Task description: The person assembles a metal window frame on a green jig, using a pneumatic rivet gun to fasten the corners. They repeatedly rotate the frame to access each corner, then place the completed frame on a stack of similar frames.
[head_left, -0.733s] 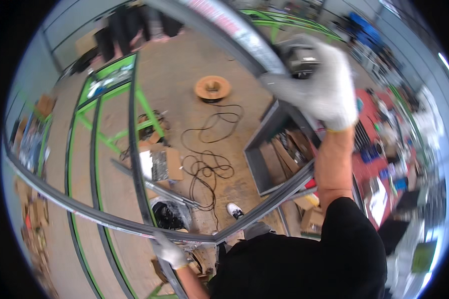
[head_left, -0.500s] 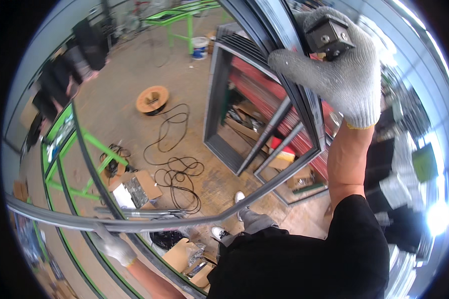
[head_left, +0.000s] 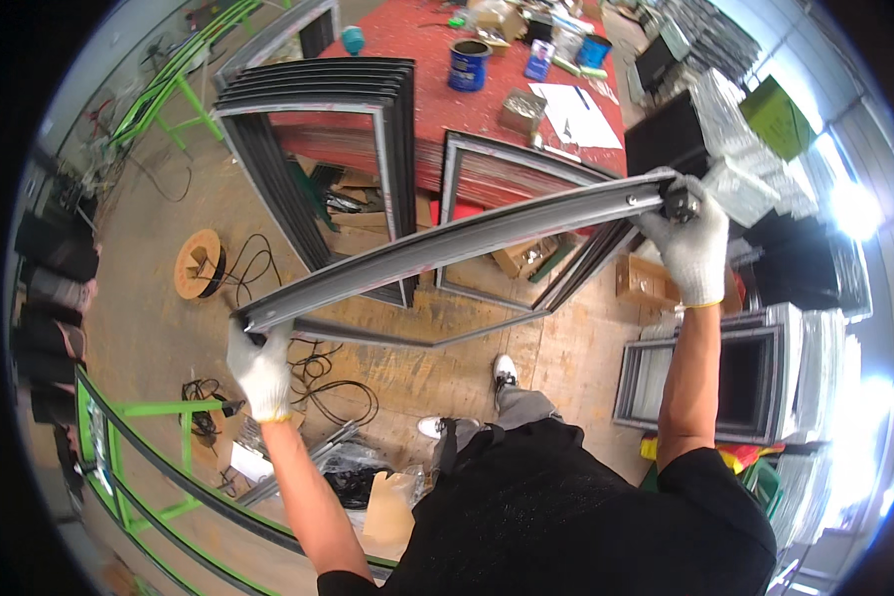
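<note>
I hold a dark grey metal window frame (head_left: 447,248) in front of me, its near bar slanting up from left to right. My left hand (head_left: 261,375), in a white knit glove, is closed around the bar's left end. At the other end my right hand (head_left: 692,250), gloved the same way, grips the corner, beside a small dark corner bracket (head_left: 680,205). Parts of both hands' fingers are hidden behind the frame. The frame's remaining bars extend away below the near bar, above the floor.
Ahead stands a red-topped table (head_left: 407,40) bearing a blue can (head_left: 468,66) and white paper (head_left: 574,116). Several similar frames (head_left: 318,89) lean against it. A green rack (head_left: 149,407) is at left, a cable spool (head_left: 200,263) on the floor, wrapped frames (head_left: 705,382) at right.
The frame has swung from steeply upright to a gentler slant across my front. My left hand has come up to its left end, my right hand has lowered, and the view has turned right.
</note>
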`<state>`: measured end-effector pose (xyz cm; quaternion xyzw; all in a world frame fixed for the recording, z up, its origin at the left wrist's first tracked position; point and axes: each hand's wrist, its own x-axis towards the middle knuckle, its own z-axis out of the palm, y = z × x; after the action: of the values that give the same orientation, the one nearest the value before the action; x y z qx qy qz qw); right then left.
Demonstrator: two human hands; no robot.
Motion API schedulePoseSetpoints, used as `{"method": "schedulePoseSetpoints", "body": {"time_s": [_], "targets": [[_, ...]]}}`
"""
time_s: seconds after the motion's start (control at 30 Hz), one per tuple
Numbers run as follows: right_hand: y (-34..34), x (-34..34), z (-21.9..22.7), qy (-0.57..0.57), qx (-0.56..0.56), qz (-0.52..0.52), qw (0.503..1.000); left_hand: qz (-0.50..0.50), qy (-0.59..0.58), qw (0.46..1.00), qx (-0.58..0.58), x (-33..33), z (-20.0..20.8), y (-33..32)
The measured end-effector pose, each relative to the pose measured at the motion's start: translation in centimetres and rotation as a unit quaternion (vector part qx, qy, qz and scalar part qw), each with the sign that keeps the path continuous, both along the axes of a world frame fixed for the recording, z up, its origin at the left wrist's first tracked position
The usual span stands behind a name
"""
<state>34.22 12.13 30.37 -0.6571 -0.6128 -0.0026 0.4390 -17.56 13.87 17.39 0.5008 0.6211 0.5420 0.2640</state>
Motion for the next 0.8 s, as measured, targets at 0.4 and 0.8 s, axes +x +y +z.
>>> {"method": "schedulePoseSetpoints", "body": {"time_s": [0.4,0.8], "targets": [[-2.3,14.5,-23.1,0.145,-0.077,-0.240,0.957,-0.099,0.178,0.977,-0.068,19.7,-7.5,13.7],[3.4,17.8,-30.2,0.087,-0.122,-0.314,0.938,-0.130,0.254,0.950,-0.127,25.7,-14.5,24.4]]}}
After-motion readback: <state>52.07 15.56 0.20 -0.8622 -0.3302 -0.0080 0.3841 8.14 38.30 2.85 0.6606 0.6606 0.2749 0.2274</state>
